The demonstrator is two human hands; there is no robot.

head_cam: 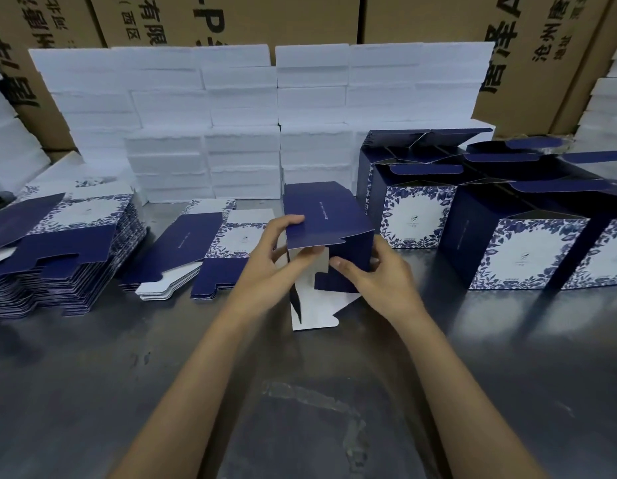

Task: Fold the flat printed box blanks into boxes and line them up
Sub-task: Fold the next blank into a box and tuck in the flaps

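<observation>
A navy and white box blank (329, 216), partly opened into a box shape, is held above the metal table (162, 357) at the centre. My left hand (269, 257) grips its left edge, thumb on the navy panel and fingers under it. My right hand (376, 274) pinches a navy bottom flap on its right side. White flaps (317, 309) hang down to the table. Folded boxes (521, 250) with blue floral fronts stand in rows at the right, tops open. Flat blanks lie in a tall pile (62, 250) at the left and a small pile (203, 250) beside it.
White foam blocks (241, 122) are stacked like a wall at the back of the table. Brown printed cartons (528, 57) stand behind them. More white foam shows at the far left and far right edges.
</observation>
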